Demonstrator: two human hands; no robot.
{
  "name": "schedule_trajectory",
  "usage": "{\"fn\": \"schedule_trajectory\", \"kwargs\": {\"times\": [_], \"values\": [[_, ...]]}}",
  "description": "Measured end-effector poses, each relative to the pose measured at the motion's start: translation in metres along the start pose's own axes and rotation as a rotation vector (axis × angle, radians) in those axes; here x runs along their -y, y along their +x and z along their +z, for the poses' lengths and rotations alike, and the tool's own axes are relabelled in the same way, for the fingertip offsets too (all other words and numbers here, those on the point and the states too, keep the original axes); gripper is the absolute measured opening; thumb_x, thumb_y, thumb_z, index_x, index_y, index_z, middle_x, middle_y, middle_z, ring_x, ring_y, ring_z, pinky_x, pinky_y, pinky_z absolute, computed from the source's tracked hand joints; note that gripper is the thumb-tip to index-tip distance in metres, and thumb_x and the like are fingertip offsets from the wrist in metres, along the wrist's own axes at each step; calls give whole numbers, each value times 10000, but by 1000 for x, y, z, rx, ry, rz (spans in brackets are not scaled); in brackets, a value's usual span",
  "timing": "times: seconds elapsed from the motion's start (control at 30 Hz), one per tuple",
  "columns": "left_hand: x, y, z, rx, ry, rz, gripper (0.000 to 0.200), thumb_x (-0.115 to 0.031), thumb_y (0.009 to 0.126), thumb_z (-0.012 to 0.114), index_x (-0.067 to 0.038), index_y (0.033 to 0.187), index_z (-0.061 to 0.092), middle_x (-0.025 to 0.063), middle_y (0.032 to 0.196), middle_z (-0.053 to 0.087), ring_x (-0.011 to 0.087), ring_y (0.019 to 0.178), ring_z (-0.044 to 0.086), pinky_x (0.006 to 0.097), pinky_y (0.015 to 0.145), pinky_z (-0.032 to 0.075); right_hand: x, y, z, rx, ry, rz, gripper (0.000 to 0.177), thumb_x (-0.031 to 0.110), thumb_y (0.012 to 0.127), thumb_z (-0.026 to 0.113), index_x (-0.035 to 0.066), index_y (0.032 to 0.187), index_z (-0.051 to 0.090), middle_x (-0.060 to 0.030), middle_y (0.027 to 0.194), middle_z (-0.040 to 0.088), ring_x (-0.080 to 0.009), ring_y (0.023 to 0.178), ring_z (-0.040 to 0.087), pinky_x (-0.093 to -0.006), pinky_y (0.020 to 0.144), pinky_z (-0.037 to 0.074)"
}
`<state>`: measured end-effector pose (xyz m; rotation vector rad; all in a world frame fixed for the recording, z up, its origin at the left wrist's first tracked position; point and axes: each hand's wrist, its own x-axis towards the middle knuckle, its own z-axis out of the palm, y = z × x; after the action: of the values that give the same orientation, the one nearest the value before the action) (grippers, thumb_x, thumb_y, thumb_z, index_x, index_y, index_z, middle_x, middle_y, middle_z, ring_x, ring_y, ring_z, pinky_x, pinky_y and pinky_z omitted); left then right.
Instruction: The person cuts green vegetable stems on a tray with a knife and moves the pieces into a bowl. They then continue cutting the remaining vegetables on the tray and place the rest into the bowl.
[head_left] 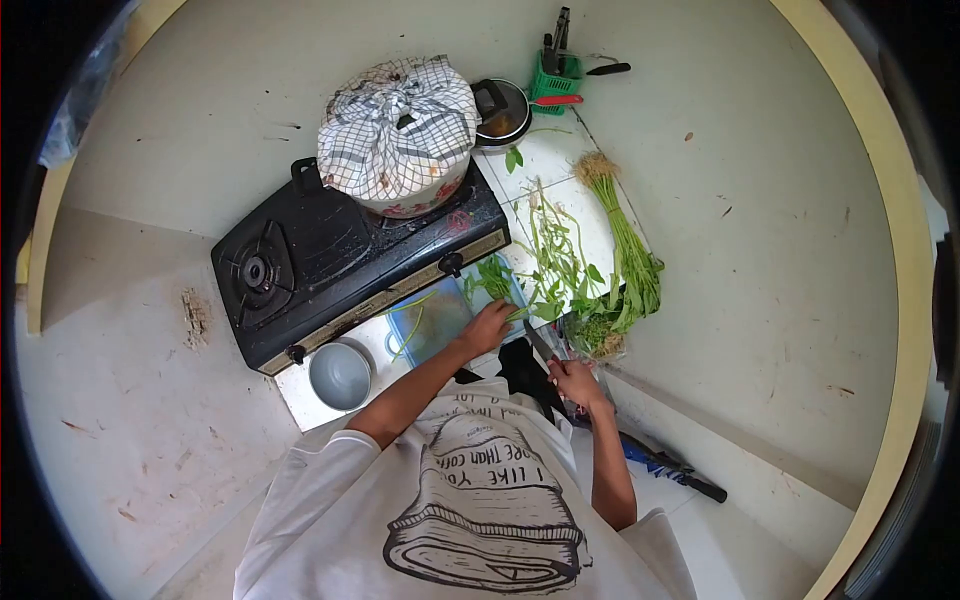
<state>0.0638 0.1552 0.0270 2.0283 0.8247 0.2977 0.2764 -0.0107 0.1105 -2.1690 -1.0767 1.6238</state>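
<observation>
My left hand (489, 327) is closed around a small bunch of leafy greens (491, 280), pressing it onto the blue cutting board (408, 322). My right hand (575, 383) grips a knife (540, 344), its blade pointing toward the greens and the board's right edge. Loose cut stems (558, 245) lie on the white tiles just beyond the board. To their right is a long bundle of greens (625, 230) with its roots on. A plastic bag of greens (597, 337) sits near my right hand.
A black two-burner gas stove (300, 275) carries a large pot wrapped in checked cloth (400, 130). A grey metal bowl (340, 375) stands in front of it. Behind are a lidded pan (503, 112) and a green utensil basket (556, 82). Walls enclose the counter corner.
</observation>
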Motion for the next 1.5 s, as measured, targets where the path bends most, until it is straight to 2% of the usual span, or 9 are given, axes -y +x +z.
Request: {"fn": "schedule_trajectory", "kwargs": {"times": [0.17, 0.27, 0.5, 0.8, 1.0, 1.17, 1.27, 1.4, 1.5], "values": [[0, -19, -29, -125, 2, 79, 347, -83, 920, 692, -57, 1265, 661, 164, 1241, 607, 389, 1173, 594, 446, 1029, 490, 24, -18, -18, 18, -209, -41, 580, 460, 1043, 538, -53, 846, 723, -244, 739, 706, -411, 777, 724, -489, 785, 541], [3, -40, -54, -212, 44, 22, 332, -91, 921, 691, -68, 1251, 671, 154, 1263, 613, 381, 1192, 584, 448, 1046, 480, 30, -13, -14, -8, -333, -139, 522, 436, 1053, 532, 5, 824, 720, -152, 592, 640, -269, 538, 660, -425, 661, 531], [33, -106, -98, -491, 283, -208, 380, -73, 881, 696, -56, 1259, 662, 145, 1307, 598, 369, 1232, 564, 465, 1066, 463, 81, 17, 22, 42, -389, -398, 518, 436, 1043, 544, -13, 830, 691, -233, 709, 678, -398, 685, 690, -482, 678, 513], [55, -140, -89, -359, 474, -286, 442, -26, 824, 640, -41, 1265, 622, 175, 1212, 614, 371, 1101, 611, 466, 980, 484, 113, 54, 61, 138, -475, -538, 493, 427, 1031, 564, -33, 895, 680, -308, 821, 679, -505, 820, 665, -549, 761, 509], [58, -127, -67, -496, 352, -167, 435, 10, 807, 630, -44, 1239, 635, 187, 1140, 621, 412, 1075, 621, 495, 932, 508, 115, 62, 63, 122, -508, -516, 479, 427, 1025, 579, -34, 953, 688, -321, 857, 683, -514, 849, 666, -563, 782, 514], [61, -97, -62, -446, 108, -258, 307, -5, 845, 651, -17, 1152, 657, 202, 1106, 633, 396, 1056, 636, 480, 942, 513, 101, 65, 60, 58, -437, -490, 421, 386, 1031, 598, -23, 980, 681, -279, 798, 675, -477, 765, 660, -502, 705, 502], [61, -90, -69, -499, -112, -288, 258, 21, 854, 663, -5, 1111, 673, 191, 1056, 660, 360, 981, 678, 443, 872, 550, 101, 60, 57, 59, -432, -458, 437, 417, 1025, 583, -5, 972, 684, -308, 861, 693, -507, 873, 677, -575, 782, 515], [66, -90, -82, -520, -413, -419, 248, 75, 830, 666, 3, 1066, 688, 162, 974, 686, 308, 883, 715, 400, 795, 574, 92, 63, 60, 36, -437, -495, 410, 374, 1030, 603, -22, 963, 681, -286, 800, 671, -479, 776, 663, -502, 703, 502], [71, -98, -95, -513, -292, -359, 213, 59, 838, 665, -2, 1039, 698, 153, 979, 691, 289, 883, 720, 392, 794, 575, 95, 63, 62, 41, -430, -494, 422, 393, 1027, 599, -17, 961, 679, -296, 819, 680, -495, 810, 670, -536, 733, 509]]}}
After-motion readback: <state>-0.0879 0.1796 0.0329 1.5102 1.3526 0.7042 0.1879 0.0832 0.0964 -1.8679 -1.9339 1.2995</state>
